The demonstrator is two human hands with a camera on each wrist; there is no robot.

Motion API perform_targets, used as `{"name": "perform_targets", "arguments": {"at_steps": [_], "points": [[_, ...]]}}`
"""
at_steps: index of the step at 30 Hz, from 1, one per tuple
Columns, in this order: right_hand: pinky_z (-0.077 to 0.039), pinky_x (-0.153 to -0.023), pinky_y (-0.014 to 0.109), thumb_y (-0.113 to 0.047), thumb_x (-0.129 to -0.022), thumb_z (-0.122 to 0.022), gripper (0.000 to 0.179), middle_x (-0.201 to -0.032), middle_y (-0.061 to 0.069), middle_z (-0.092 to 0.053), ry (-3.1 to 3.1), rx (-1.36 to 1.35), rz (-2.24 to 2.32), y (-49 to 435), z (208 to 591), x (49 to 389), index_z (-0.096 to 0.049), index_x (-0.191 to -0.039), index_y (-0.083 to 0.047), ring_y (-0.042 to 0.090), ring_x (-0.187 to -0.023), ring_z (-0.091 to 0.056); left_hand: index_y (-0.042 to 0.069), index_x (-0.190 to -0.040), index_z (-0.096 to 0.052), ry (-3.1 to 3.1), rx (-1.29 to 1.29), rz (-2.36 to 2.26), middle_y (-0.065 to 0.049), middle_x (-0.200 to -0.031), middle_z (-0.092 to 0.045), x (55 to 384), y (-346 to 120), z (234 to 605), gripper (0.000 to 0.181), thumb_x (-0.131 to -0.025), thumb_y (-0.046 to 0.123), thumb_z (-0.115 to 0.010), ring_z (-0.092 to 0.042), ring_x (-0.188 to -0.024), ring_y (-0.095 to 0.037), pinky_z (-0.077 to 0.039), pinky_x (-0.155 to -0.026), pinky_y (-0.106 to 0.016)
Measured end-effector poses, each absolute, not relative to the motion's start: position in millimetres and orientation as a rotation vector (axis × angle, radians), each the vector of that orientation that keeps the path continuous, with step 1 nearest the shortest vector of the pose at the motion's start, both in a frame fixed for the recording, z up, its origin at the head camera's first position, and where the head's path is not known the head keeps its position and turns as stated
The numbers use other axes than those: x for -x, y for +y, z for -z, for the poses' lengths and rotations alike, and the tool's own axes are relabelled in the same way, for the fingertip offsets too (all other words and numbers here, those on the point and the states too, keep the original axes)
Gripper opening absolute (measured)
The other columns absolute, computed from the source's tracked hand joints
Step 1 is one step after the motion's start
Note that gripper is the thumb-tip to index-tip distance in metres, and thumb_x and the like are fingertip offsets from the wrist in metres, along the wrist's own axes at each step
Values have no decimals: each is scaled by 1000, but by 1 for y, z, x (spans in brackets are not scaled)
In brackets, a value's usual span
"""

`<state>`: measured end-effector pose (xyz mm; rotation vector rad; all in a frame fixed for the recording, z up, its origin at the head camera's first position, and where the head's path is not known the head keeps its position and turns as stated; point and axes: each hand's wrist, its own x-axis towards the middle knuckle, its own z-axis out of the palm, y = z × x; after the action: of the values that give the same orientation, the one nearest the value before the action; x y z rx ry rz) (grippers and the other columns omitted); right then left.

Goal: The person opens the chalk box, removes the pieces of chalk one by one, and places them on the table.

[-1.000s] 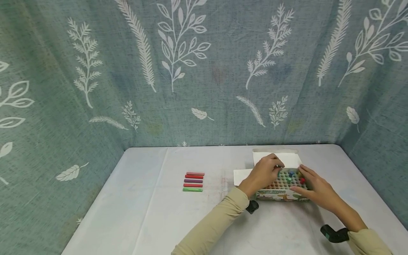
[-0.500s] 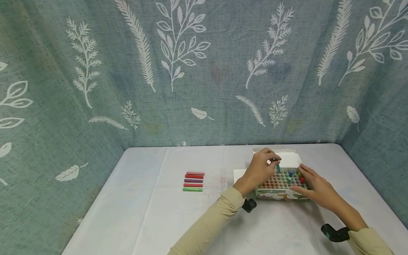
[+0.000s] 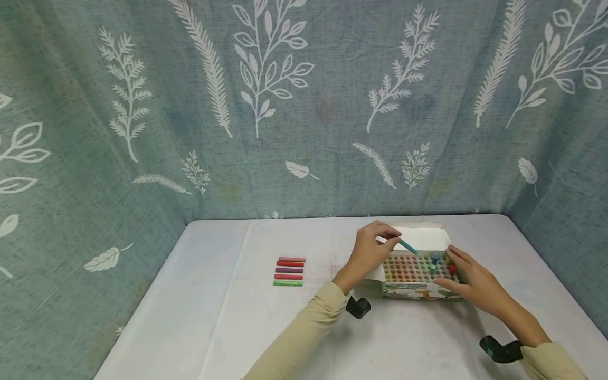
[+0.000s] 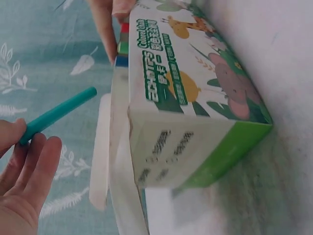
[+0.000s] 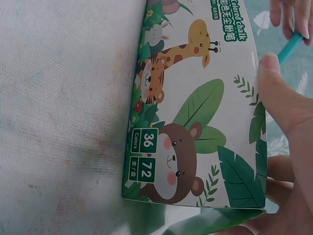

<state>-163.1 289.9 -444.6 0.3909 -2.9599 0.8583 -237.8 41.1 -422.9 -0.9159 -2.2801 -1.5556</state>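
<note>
A teal chalk stick [image 4: 61, 115] is pinched between the thumb and fingers of my left hand [image 3: 369, 247], held slanting over the back left of the chalk box [image 3: 418, 291]. The box is cardboard with animal pictures, its lid standing up behind. Inside lies a tray of round holes [image 3: 406, 268], most without chalk. A blue, a green and a red chalk [image 3: 452, 269] stick up at its right side. My right hand [image 3: 475, 279] rests on the box's right end, thumb [image 5: 270, 66] on the front edge and fingers reaching over the far side.
Left of the box, several chalk sticks lie in a column on the white tablecloth: pink, red, purple [image 3: 288, 270], red and green [image 3: 287, 283]. A white side flap [image 3: 377, 273] sticks out at the box's left. A patterned curtain [image 3: 304, 105] stands behind the table.
My left hand has drawn the teal chalk up out of the tray and moved left, tilting the stick from upright to slanting. The right hand stays on the box.
</note>
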Motion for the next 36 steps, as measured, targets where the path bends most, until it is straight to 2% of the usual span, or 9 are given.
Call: {"name": "perform_targets", "arguments": {"at_steps": [7, 19, 26, 29, 36], "points": [[-31, -88, 71, -44, -86, -66, 88, -149, 29, -21, -2965, -383, -854, 291, 445, 163, -26, -145, 8, 55, -125, -30, 0, -97, -71, -2292, 809, 1707, -5, -93, -62, 239, 22, 425, 12, -87, 6, -68, -66, -75, -15, -54, -64, -18], [-30, -87, 72, -44, -87, -66, 88, -149, 29, -21, -2976, -367, -863, 291, 447, 162, -25, -146, 7, 55, -125, -30, -1, -96, -72, -2305, 675, 1828, -6, -94, -63, 240, -2, 426, 12, -85, 3, -69, -67, -81, -12, -56, -65, -24], [-30, -87, 72, -44, -87, -65, 88, -149, 29, -20, -2980, -357, -875, 290, 447, 161, -24, -146, 7, 55, -125, -30, -10, -96, -68, -2254, 688, 1953, -26, -98, -61, 222, -21, 398, 12, -85, -7, -65, -65, -88, -39, -57, -70, -36], [-31, -87, 72, -44, -87, -66, 88, -149, 29, -20, -2975, -357, -871, 290, 446, 161, -24, -146, 7, 55, -125, -30, -9, -95, -68, -2241, 658, 2018, -26, -98, -61, 225, -27, 400, 12, -84, -8, -65, -65, -89, -39, -57, -71, -38], [-30, -87, 73, -44, -86, -66, 89, -149, 29, -20, -2965, -361, -866, 290, 446, 162, -24, -146, 7, 55, -125, -30, -8, -98, -68, -2261, 617, 2062, -25, -100, -62, 226, -43, 402, 13, -87, -6, -63, -68, -84, -25, -57, -74, -36]]}}
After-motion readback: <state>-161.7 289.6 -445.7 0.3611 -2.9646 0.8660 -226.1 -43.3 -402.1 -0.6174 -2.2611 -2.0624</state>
